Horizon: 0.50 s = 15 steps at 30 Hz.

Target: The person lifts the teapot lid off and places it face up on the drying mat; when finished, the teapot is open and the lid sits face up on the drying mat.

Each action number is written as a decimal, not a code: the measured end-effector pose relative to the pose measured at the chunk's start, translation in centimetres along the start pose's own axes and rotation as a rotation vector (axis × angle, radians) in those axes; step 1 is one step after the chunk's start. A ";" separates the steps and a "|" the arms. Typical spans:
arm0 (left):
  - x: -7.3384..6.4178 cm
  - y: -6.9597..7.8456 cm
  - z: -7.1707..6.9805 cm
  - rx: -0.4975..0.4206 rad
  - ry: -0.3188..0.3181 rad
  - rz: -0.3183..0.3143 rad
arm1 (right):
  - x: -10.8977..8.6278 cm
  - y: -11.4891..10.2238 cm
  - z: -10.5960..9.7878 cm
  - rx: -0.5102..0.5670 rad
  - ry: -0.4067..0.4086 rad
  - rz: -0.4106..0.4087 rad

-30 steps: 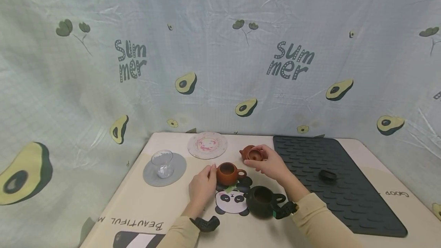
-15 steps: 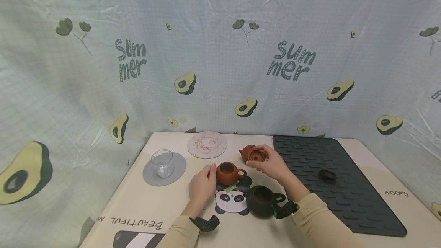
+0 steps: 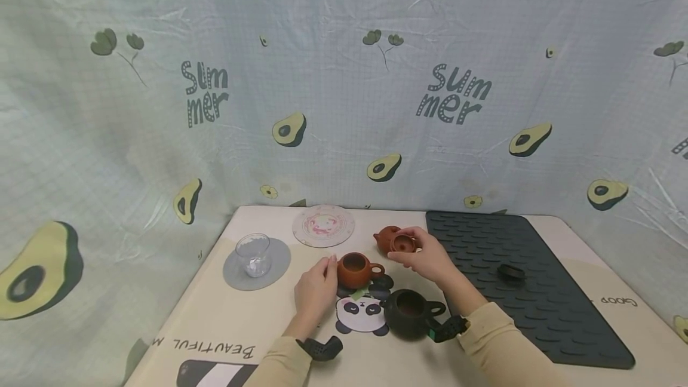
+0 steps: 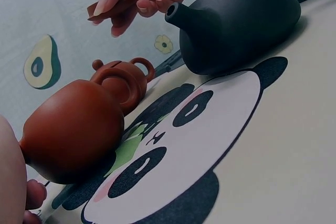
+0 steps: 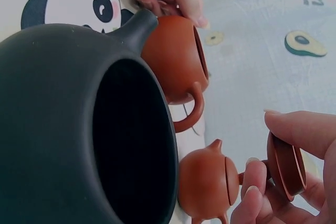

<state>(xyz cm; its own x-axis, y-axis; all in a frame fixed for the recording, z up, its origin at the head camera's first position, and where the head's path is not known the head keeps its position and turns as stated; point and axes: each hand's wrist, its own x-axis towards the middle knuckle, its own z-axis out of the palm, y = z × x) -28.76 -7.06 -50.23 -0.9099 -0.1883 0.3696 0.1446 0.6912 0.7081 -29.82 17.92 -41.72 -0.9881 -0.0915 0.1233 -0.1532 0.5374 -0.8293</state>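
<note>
An open reddish-brown teapot [image 3: 353, 271] stands near the panda picture, its handle to the right. My left hand [image 3: 316, 289] grips it at its left, spout side; in the right wrist view, the left-hand fingers [image 5: 152, 4] curl at the spout. My right hand [image 3: 427, 255] pinches a reddish-brown teapot lid [image 3: 403, 245] by its edge, hollow inside turned toward the head view. Behind that lid is a smaller reddish-brown teapot [image 3: 384, 236] with its own lid on, plainer in the right wrist view. Near my right wrist stands a dark, lidless teapot [image 3: 407, 314].
A clear glass cup [image 3: 255, 258] stands on a round grey mat [image 3: 279, 264] at the left. Farther back lies a pink-patterned plate [image 3: 306, 229]. On the right, a black ridged mat [image 3: 570, 321] bears a small black lid [image 3: 511, 273]. A patterned curtain [image 3: 333, 76] hangs behind.
My right hand has shifted slightly to the right with the lid. The left hand and the teapots have stayed in place.
</note>
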 end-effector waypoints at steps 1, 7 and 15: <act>0.0 0.0 0.0 0.000 0.000 0.000 | 0.0 0.0 -0.1 -0.004 0.002 -0.005; 0.0 -0.1 0.0 0.006 -0.001 -0.003 | -0.1 0.1 -0.2 -0.023 0.006 -0.015; -0.2 0.0 0.0 0.000 -0.004 0.010 | -0.2 0.3 -0.1 -0.021 0.010 -0.007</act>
<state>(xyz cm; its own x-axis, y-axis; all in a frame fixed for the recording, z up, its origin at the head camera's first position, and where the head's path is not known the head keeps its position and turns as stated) -28.60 -7.07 -50.30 -0.9099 -0.1789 0.3743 0.1535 0.6930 0.7044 -29.70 18.17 -41.96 -0.9871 -0.0866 0.1344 -0.1598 0.5543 -0.8168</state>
